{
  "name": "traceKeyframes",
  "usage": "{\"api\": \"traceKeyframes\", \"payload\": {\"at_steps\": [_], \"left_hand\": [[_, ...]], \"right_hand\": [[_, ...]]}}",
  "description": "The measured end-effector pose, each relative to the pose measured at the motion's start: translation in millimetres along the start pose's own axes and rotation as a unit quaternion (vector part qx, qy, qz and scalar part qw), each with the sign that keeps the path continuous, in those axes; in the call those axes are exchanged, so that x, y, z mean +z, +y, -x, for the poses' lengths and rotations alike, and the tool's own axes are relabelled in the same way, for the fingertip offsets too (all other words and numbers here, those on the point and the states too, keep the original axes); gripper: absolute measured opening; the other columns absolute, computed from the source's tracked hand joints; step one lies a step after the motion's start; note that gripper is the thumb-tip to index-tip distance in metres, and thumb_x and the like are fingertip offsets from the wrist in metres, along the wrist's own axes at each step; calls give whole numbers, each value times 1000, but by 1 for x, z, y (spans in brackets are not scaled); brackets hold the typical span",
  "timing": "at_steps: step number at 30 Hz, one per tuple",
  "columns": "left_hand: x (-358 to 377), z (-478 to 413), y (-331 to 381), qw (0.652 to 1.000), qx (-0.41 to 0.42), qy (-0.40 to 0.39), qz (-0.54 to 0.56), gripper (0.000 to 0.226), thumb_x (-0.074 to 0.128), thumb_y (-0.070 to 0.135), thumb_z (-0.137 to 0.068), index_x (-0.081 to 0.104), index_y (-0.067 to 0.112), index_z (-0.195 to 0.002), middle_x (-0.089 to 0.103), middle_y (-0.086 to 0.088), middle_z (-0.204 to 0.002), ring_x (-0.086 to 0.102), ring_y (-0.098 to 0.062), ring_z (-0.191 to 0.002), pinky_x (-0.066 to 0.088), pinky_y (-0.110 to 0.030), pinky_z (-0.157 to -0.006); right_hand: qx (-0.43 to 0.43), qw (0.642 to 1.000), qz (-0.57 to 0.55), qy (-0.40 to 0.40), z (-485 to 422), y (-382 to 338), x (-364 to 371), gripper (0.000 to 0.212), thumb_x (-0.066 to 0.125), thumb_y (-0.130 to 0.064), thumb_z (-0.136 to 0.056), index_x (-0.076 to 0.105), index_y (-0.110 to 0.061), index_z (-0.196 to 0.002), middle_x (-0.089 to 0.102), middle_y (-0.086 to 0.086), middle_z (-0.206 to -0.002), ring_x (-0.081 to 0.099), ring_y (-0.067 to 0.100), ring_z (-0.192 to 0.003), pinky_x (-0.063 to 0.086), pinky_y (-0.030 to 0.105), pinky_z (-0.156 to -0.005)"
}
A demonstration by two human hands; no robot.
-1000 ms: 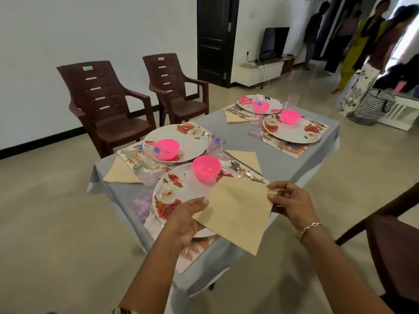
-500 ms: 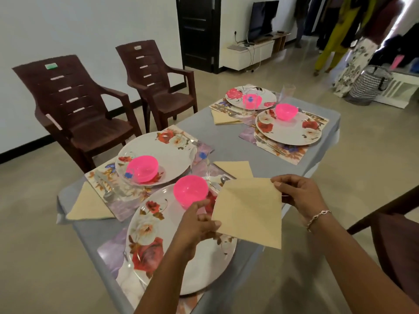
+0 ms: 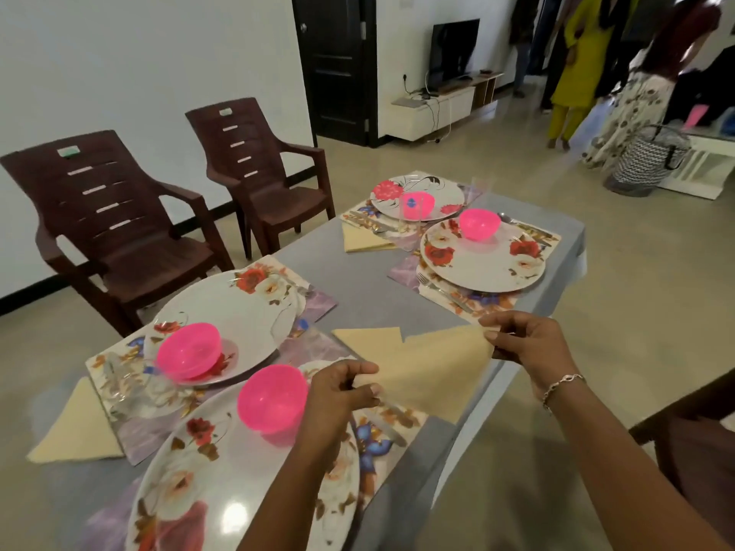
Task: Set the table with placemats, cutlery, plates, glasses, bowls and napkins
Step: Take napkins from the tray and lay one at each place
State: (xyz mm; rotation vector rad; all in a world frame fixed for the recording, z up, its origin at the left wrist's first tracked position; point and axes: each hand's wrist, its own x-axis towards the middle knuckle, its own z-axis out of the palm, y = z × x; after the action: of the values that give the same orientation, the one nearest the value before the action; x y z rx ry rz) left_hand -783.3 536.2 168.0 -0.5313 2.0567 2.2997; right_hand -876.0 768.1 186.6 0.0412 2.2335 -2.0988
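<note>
Grey-clothed table (image 3: 350, 268), tiled floor (image 3: 620, 296), brown chairs (image 3: 119, 224), both hands pinching napkin (image 3: 433, 371)

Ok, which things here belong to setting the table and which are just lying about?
Job: napkin pinched by left hand and right hand; folded napkins, plates, pink bowls, placemats, fork, glass on the table.
Lying about: brown chairs, TV, striped bag, door.

My napkin (image 3: 433, 371) is plain pale cream; nearest bowl (image 3: 272, 399) hot pink, on a white plate (image 3: 207, 483) with red and orange flowers. That placemat (image 3: 382, 435): floral, blue and gold on purple; surface (image 3: 358, 280) grey.
</note>
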Motion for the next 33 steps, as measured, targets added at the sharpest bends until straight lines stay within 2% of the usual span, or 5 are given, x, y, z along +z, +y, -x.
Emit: {"api": "traceKeyframes", "payload": {"at_steps": [9,15,20,26,33], "left_hand": [[129,-62,27,990,113,37,-75,34,60,-18,-76,70,14,-77,68,-7,-75,61,-21,-70,54,-21,-59],[197,-88,31,981,131,61,-133,31,60,-8,-82,70,19,-70,66,-5,-69,60,-19,-69,55,-25,-64],[233,-115,27,969,98,-6,-227,7,68,8,-82,70,14,-84,66,0,-87,59,-15,-84,47,-19,-70],[296,-148,48,950,201,-55,-232,23,70,22,-82,65,20,-104,62,13,-103,57,-2,-95,41,-1,-70],[363,-216,52,944,216,-138,-208,50,64,39,-72,64,18,-117,67,5,-115,61,-9,-106,48,-24,-92]], "right_hand": [[-60,995,67,36,-74,-15,-116,14,62,13,-78,67,5,-88,59,19,-75,56,22,-63,54,14,-57],[-112,986,118,47,-107,-27,-180,23,70,3,-74,65,-19,-68,61,0,-85,57,8,-78,45,16,-70],[-119,992,38,-2,-129,-42,-208,23,65,8,-77,65,-14,-70,68,-9,-68,61,2,-67,48,12,-68],[-140,986,87,-41,-169,-56,-222,20,67,5,-77,63,-14,-69,57,13,-72,51,21,-72,44,28,-71],[-154,974,144,-83,-244,-60,-242,26,64,6,-79,64,-19,-70,59,16,-73,54,21,-70,46,27,-67]]}}
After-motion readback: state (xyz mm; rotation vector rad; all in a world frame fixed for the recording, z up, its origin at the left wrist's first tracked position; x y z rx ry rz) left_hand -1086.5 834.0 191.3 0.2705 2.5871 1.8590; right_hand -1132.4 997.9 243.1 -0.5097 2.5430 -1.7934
